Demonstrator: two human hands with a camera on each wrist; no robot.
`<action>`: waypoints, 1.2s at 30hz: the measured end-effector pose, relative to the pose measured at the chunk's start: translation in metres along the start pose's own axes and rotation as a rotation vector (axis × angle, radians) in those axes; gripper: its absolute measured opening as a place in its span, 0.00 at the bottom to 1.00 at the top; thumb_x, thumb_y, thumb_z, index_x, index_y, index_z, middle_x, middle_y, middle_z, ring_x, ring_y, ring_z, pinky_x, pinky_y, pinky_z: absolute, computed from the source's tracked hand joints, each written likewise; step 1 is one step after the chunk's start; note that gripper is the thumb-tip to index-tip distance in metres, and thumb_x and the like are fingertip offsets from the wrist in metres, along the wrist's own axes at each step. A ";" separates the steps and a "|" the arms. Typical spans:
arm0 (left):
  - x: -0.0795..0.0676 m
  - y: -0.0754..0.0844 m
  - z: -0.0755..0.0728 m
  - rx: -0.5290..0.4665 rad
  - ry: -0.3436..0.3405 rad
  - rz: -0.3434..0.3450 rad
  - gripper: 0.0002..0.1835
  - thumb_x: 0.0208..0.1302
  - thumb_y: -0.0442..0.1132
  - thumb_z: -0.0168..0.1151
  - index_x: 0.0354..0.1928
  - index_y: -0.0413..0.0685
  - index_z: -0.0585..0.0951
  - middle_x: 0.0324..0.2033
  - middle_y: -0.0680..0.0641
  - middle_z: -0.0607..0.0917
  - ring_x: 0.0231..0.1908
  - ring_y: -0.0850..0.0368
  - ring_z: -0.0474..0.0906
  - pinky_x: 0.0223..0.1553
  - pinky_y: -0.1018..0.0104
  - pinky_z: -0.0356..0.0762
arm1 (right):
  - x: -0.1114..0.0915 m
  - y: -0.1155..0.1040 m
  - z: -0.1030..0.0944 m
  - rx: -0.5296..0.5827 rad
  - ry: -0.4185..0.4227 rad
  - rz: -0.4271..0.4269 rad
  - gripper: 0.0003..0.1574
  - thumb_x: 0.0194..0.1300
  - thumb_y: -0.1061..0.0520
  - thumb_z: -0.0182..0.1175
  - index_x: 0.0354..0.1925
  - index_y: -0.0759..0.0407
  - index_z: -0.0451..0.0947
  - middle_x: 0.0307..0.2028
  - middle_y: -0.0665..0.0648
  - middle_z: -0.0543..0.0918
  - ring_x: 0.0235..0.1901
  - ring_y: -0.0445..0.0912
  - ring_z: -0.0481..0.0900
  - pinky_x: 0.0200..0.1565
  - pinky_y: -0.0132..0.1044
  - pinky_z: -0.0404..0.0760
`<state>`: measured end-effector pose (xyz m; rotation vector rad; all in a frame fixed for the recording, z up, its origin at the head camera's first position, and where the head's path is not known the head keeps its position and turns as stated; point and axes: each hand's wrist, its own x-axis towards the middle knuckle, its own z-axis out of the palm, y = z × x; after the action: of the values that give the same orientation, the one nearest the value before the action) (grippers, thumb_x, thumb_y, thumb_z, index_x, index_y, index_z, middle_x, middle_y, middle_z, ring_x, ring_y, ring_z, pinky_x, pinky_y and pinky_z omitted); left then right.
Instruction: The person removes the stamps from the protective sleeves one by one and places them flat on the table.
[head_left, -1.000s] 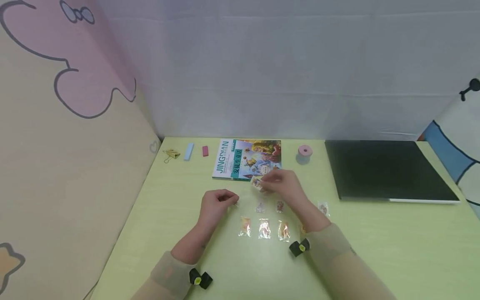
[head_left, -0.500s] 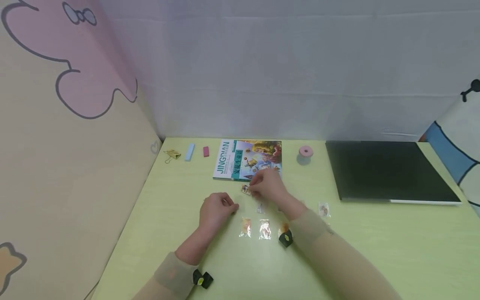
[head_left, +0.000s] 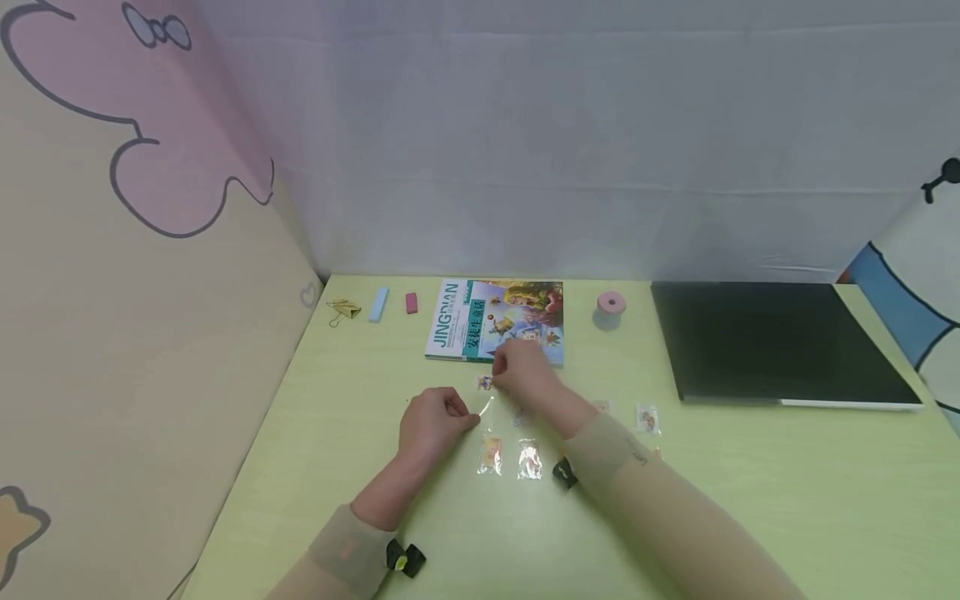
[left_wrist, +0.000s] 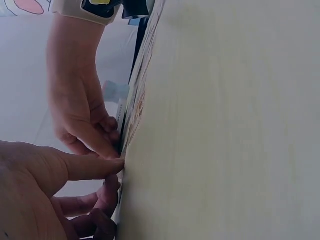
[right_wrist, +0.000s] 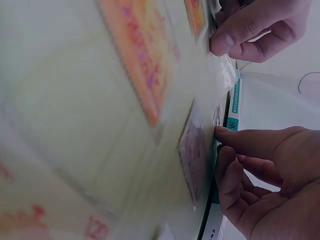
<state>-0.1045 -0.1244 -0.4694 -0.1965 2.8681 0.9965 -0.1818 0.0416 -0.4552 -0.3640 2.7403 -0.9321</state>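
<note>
In the head view my right hand (head_left: 522, 372) pinches a small picture card (head_left: 484, 382) just in front of a book (head_left: 517, 317). Close by, my left hand (head_left: 435, 425) has thumb and fingertips together at the edge of a small clear plastic bag (head_left: 487, 410). The right wrist view shows this shiny bag (right_wrist: 227, 72) at the left fingertips and the card's edge (right_wrist: 217, 115) by the right fingers. Small bagged cards (head_left: 491, 454) lie in rows before the hands; the right forearm hides part of them.
Behind the hands stand a pink-topped spool (head_left: 611, 305), a pink eraser (head_left: 411, 302), a light blue stick-like block (head_left: 378, 305) and gold binder clips (head_left: 344, 312). A black flat panel (head_left: 780, 342) lies at the right of the table (head_left: 787, 492).
My right hand has carried the card leftward and down, from the book's front edge to the table near the clear bag. The left hand has shifted only slightly.
</note>
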 end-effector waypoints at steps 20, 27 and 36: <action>0.007 0.014 0.001 -0.103 -0.010 0.042 0.12 0.46 0.49 0.72 0.25 0.55 0.78 0.17 0.55 0.78 0.21 0.59 0.73 0.27 0.65 0.69 | -0.024 0.019 -0.036 0.075 0.062 0.013 0.09 0.54 0.53 0.68 0.35 0.51 0.80 0.30 0.48 0.81 0.33 0.42 0.77 0.38 0.36 0.77; 0.014 0.036 0.009 -0.096 -0.111 0.104 0.13 0.47 0.50 0.72 0.32 0.55 0.81 0.20 0.56 0.79 0.23 0.59 0.74 0.29 0.65 0.71 | -0.048 0.030 -0.047 0.108 0.014 0.048 0.16 0.53 0.51 0.68 0.40 0.55 0.81 0.31 0.50 0.81 0.27 0.43 0.78 0.34 0.35 0.77; 0.017 0.050 0.031 0.031 -0.167 0.210 0.22 0.40 0.48 0.77 0.41 0.56 0.81 0.29 0.53 0.77 0.35 0.56 0.66 0.34 0.65 0.67 | -0.064 0.042 -0.035 -0.006 -0.023 0.014 0.25 0.45 0.53 0.74 0.43 0.56 0.79 0.34 0.53 0.81 0.33 0.44 0.76 0.39 0.39 0.76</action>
<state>-0.1275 -0.0675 -0.4655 0.1851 2.7900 0.9495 -0.1384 0.1130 -0.4463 -0.3539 2.7219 -0.9114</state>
